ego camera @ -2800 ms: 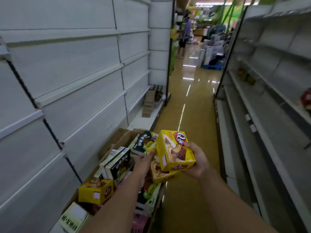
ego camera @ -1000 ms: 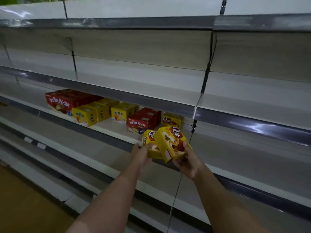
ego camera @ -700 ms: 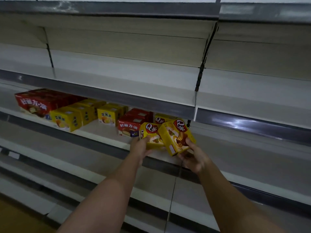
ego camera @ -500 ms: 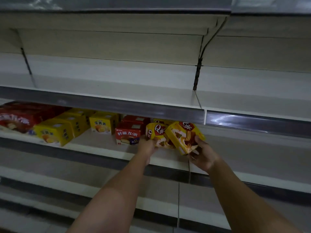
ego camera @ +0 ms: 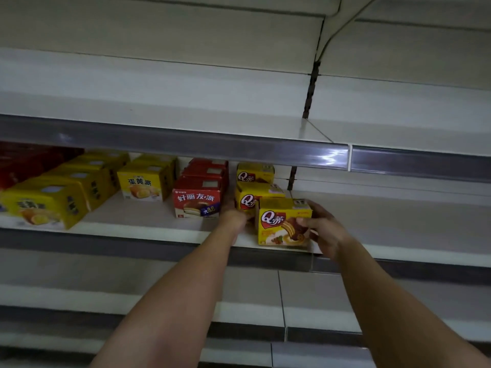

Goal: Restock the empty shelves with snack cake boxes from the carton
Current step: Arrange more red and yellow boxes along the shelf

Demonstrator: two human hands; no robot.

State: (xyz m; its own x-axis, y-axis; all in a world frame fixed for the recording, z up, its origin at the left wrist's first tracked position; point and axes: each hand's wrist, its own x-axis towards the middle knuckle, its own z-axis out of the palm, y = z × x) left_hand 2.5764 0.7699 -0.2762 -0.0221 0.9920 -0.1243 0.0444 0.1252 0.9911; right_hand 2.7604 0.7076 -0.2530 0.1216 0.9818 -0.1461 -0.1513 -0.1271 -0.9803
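Starting at the far left of the shelf (ego camera: pixel 132 229): seeing dark red boxes (ego camera: pixel 24 166), with writing too dim for reading. Reading 蛋黄派 on the yellow boxes (ego camera: pixel 143 185) beside them, standing in rows going to the back. Reading 好丽友·派 in white on the red box (ego camera: pixel 198 201), with a blue corner mark looking like ×8, not surely.

Reaching with the left hand (ego camera: pixel 233 216) into the gap between this red box and the middle Q box (ego camera: pixel 252 197), touching its left side. Not being able to tell this grip, the fingers being hidden.

Holding the front Q box (ego camera: pixel 281 221) with the right hand (ego camera: pixel 324 229), thumb on the printed face, fingers curling round the right side. Appearing to be resting upright at the front edge of the shelf, just in front of the middle one. Reading only a big "Q" and one sign after it.

Judging the box as light, thin glossy card: stiff at the edges, giving in at the faces, a little slippery, with soft cakes inside. Taking hold best at two opposite sides near the corners, not squeezing the faces.
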